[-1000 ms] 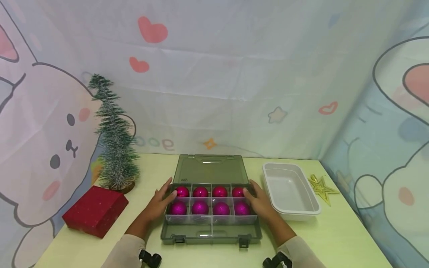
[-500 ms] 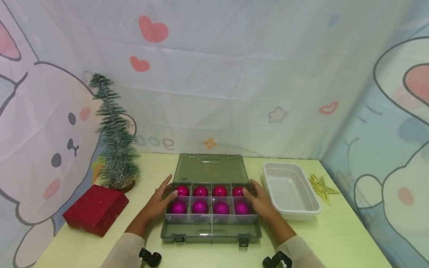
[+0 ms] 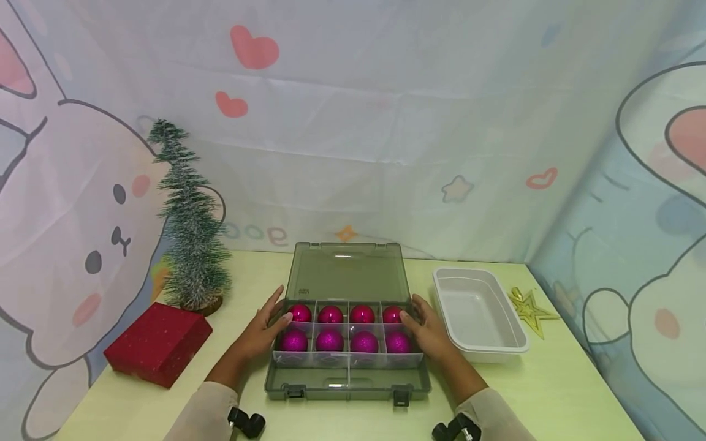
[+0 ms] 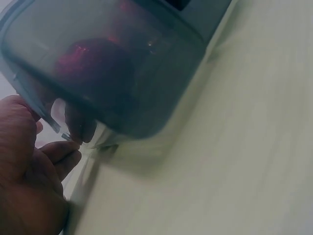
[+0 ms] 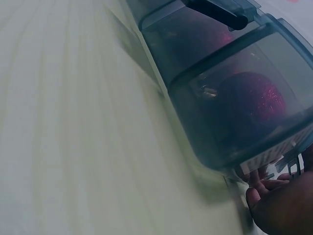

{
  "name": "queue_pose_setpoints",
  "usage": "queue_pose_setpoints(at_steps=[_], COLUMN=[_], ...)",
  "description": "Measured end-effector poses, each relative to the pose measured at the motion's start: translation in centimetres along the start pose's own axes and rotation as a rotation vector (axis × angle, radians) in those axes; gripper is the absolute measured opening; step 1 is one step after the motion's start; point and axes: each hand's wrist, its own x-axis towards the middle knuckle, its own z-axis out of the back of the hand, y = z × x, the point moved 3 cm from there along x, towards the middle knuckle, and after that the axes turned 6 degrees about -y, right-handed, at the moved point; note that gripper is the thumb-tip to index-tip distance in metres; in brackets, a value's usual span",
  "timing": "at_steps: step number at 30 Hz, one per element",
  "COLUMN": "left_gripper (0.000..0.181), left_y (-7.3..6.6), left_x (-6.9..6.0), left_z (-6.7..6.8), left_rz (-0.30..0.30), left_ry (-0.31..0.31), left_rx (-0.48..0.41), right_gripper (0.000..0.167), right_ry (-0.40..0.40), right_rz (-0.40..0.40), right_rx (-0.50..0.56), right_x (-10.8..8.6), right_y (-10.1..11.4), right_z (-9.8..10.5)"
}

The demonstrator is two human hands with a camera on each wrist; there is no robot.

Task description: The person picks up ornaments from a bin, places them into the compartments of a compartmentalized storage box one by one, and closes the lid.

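Observation:
A grey-green clear plastic organizer box (image 3: pixel 317 381) stands in the middle of the table, its lid (image 3: pixel 347 269) tipped back on the far side. Shiny red baubles (image 3: pixel 330 315) fill the back row of compartments, and glittery magenta baubles (image 3: pixel 364 342) the row before it. The front compartments hold nothing. My left hand (image 3: pixel 258 335) grips the box's left side near the hinge, thumb at the rim. At the right side, my right hand (image 3: pixel 432 334) holds it the same way. Both wrist views show fingers (image 4: pixel 58 154) bent behind the box's back corners, partly hidden.
A small frosted Christmas tree (image 3: pixel 190 245) stands at the back left, behind a red box (image 3: pixel 159 344). To the right are a white plastic tub (image 3: pixel 480 349) and a gold star (image 3: pixel 532 312). A printed cloth (image 3: pixel 353 122) hangs behind the table.
The lid's far edge has risen, so the lid leans up more steeply from its hinge. Both hands keep their places on the box's sides.

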Motion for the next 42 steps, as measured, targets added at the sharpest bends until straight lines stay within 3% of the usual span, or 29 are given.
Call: queue_pose_setpoints(at_steps=[15, 20, 28, 36, 42], left_gripper=[0.087, 0.088, 0.079, 0.084, 0.088], left_y=[0.0, -0.3, -0.3, -0.5, -1.4], left_x=[0.1, 0.0, -0.1, -0.1, 0.0], left_z=[-0.1, -0.1, -0.1, -0.1, 0.2], left_rz=[0.032, -0.001, -0.057, -0.007, 0.007], left_ry=[0.019, 0.003, -0.037, -0.089, -0.09], left_rx=[-0.072, -0.049, -0.008, -0.054, -0.01], right_gripper=[0.081, 0.081, 0.08, 0.087, 0.086], right_ry=[0.017, 0.009, -0.006, 0.026, 0.064], right_rz=[0.021, 0.051, 0.077, 0.028, -0.002], right_rx=[0.073, 0.038, -0.122, -0.101, -0.083], right_x=[0.0, -0.1, -0.4, -0.6, -1.0], right_y=[-0.1, -0.1, 0.3, 1.8, 3.6], right_z=[0.2, 0.2, 0.4, 0.6, 0.5])
